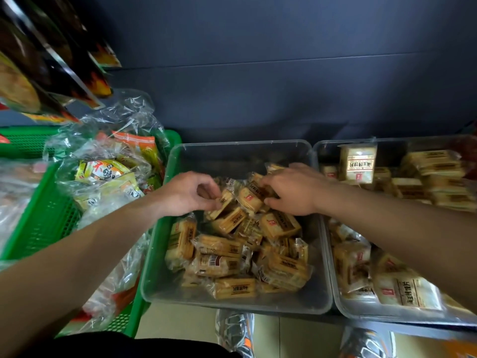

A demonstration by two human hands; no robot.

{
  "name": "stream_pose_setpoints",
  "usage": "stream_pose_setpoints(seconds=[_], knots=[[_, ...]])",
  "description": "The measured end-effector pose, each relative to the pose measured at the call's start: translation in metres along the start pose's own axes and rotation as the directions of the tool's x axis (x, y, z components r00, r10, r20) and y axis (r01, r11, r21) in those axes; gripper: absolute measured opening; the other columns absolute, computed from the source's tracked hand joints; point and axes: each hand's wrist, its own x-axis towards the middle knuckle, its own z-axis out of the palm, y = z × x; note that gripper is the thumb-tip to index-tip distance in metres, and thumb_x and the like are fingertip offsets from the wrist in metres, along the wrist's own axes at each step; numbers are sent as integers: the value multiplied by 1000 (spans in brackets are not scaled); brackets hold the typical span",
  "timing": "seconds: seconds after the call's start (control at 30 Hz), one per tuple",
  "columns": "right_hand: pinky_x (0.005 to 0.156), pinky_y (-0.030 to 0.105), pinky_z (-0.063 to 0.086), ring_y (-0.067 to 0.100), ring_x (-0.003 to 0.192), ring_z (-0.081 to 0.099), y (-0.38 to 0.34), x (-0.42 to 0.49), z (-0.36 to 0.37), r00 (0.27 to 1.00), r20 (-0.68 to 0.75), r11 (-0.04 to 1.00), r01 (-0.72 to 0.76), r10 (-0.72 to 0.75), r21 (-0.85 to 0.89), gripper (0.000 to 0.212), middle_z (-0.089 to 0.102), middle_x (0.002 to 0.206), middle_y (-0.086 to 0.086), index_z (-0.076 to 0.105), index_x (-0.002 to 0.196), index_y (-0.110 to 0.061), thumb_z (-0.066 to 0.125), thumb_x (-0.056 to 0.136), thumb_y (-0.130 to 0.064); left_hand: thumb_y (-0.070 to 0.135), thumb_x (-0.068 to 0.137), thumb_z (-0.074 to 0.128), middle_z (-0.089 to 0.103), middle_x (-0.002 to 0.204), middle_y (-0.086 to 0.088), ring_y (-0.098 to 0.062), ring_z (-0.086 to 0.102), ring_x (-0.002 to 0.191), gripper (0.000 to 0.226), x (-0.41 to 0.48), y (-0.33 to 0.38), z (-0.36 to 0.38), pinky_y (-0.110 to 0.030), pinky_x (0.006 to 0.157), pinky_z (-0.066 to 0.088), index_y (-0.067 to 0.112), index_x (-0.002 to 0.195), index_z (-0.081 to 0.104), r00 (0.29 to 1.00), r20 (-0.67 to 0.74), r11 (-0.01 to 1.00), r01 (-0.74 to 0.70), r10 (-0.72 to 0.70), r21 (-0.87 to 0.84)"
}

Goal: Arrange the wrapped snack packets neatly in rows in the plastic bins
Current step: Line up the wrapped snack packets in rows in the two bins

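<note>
Our arms (77, 254) reach into the clear bin (158, 267), left hand (185, 192) pinching one biscuit packet (225, 200), right hand (296, 192) curled round a second packet (251, 197); next we must line them up.

left hand (189, 193) pinches packet (223, 205) | right hand (295, 191) grips packets (254, 190)

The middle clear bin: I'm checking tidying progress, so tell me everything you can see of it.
The middle clear bin is a see-through, rectangular plastic tub with rounded corners, sitting level between a green basket and a second clear bin. Tan snack packets lie in it in a loose heap, not rows; its far end is bare. The left hand and right hand each grip packets on the heap.
</note>
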Motion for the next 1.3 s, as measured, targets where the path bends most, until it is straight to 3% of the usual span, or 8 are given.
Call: stream_pose_setpoints(seconds=[0.13, 0.3, 0.43, 0.6, 0.83, 1.07, 1.2, 1.3], knots=[[93, 43, 52, 21, 115, 58, 2, 4, 0, 1000, -1, 998, -14, 14, 53, 33, 57, 126, -3, 54, 127, -27, 52, 100, -48, 13, 90, 74, 75, 97, 11, -1, 68, 94, 19, 0, -1, 2, -30, 95, 50, 28, 101, 71, 999, -36, 999, -12, 10, -33], [112, 45, 41, 28, 140, 42, -6, 13, 4, 996, 73, 988, -63, 54, 140, 71, 36, 152, 8, 22, 157, -32, 60, 98, -42, 14, 79, 85, 68, 110, 3, -14, 66, 100, 48, 5, -2, 19, -34, 96, 53, 24, 121, 63, 992, -49, 987, 113, -120, -115], [102, 38, 45, 21, 123, 47, -6, 15, 3, 996, 85, 995, -43, 35, 96, 58, 39, 135, 1, 43, 143, -32, 67, 92, -45, 21, 79, 85, 68, 121, 3, -18, 63, 113, 55, 8, -2, 23, -36, 106, 47, 19, 130, 63, 987, 22, 985, 162, -161, -57], [86, 35, 48, 14, 104, 53, -3, 17, -2, 998, 51, 986, -44, 36, 159, 47, 53, 115, -8, 49, 116, -32, 80, 81, -42, 19, 80, 84, 64, 110, 8, -12, 63, 101, 35, 1, 2, 17, -20, 84, 46, 25, 107, 63, 996, 39, 992, 86, -83, -88], [92, 38, 49, 15, 106, 53, 1, 10, -10, 995, 99, 995, -15, 5, 100, 41, 50, 110, -7, 62, 120, -30, 74, 85, -48, 18, 70, 91, 62, 124, 9, -11, 62, 106, 90, -2, 4, 13, -31, 102, 47, 21, 148, 46, 991, 57, 982, 129, -122, -139], [91, 37, 50, 15, 104, 56, 1, 8, -12, 994, 107, 993, -15, 2, 119, 38, 61, 112, -5, 62, 124, -26, 73, 89, -37, 13, 72, 90, 56, 119, 7, -11, 62, 94, 74, -2, 10, 16, -29, 89, 51, 36, 132, 52, 997, 19, 992, 79, -77, -100], [97, 33, 47, 15, 114, 57, 5, 11, -12, 998, 42, 955, -51, 40, 292, 47, 63, 124, -4, 56, 136, -23, 72, 92, -29, 24, 73, 88, 47, 131, 2, -19, 51, 120, 70, -1, 10, 7, -34, 107, 41, 31, 134, 53, 986, -148, 977, 102, -74, 189], [97, 30, 49, 14, 119, 60, 7, 16, -10, 996, -26, 891, -63, 83, 450, 48, 65, 130, -2, 57, 136, -21, 74, 91, -25, 46, 75, 84, 44, 146, 4, -19, 42, 135, 79, -3, 16, 1, -44, 117, 33, 34, 144, 47, 986, -164, 997, 48, -38, 61]])
